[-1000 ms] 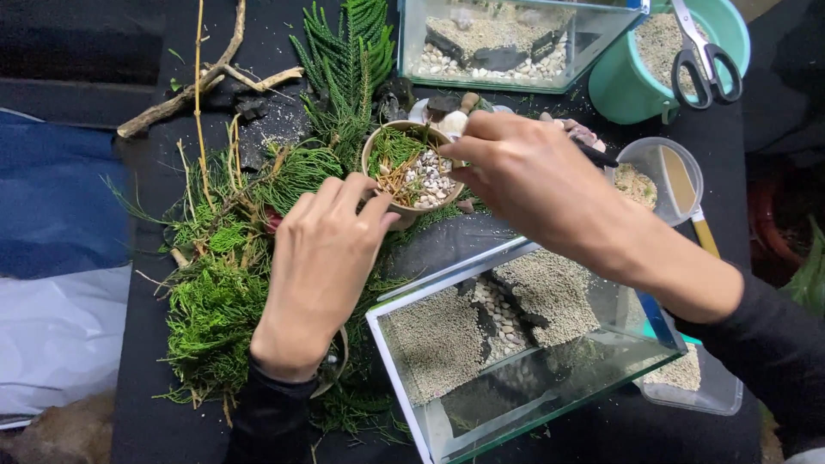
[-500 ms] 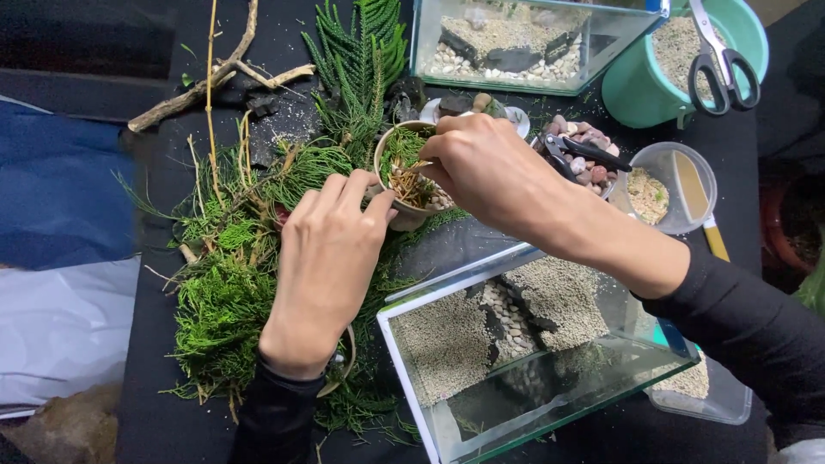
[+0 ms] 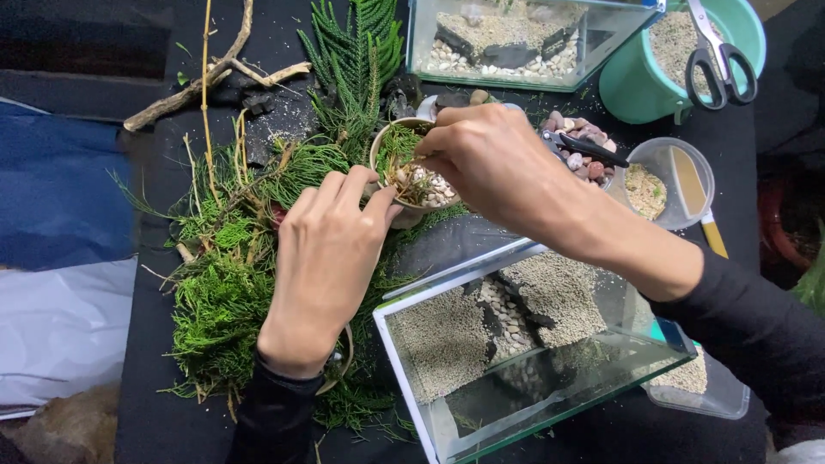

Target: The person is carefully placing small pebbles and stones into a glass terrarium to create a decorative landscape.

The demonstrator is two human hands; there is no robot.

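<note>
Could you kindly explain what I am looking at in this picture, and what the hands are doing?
This is one view from a camera worn on a person's head, looking down at a black table. There is no machine, only two bare hands. The left hand steadies a small round tan bowl of white pebbles and green sprigs; the right hand reaches into it with fingertips pinched. Beside them lie a heap of green moss and fern cuttings, a glass tank with sand and pebbles, a second glass tank, and a teal bucket with scissors.
</note>
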